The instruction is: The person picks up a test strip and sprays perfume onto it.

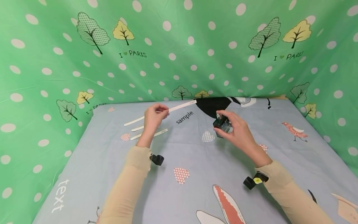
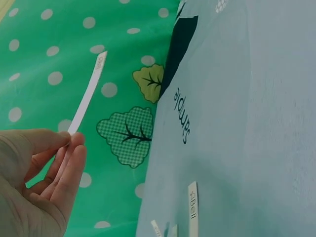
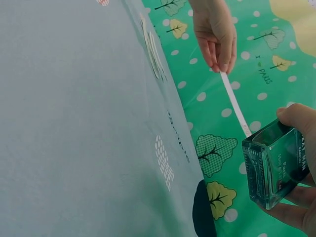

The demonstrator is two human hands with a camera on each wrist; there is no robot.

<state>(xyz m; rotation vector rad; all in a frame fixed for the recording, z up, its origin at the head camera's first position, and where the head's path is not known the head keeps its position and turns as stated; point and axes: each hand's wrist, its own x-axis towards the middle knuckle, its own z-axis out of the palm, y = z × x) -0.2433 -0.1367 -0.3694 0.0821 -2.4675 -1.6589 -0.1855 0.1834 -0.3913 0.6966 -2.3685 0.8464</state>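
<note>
A thin white paper test strip (image 1: pixel 181 106) is pinched between the thumb and fingers of my left hand (image 1: pixel 154 116), its printed end pointing right and away. In the left wrist view the strip (image 2: pixel 88 103) is raised off the table and slightly bent. My right hand (image 1: pixel 237 129) grips a dark teal glass perfume bottle (image 1: pixel 222 126), with the index finger at the silver sprayer on top. The right wrist view shows lettering on the square bottle (image 3: pixel 274 165). A gap separates bottle and strip in the head view. Other paper strips (image 1: pixel 160 133) lie on the table by my left hand.
A grey-blue printed cloth (image 1: pixel 193 155) covers the table, with hearts, a bird and the word "sample" on it. Behind and at both sides hangs a green polka-dot curtain (image 1: pixel 156 37). A small black camera sits on each wrist.
</note>
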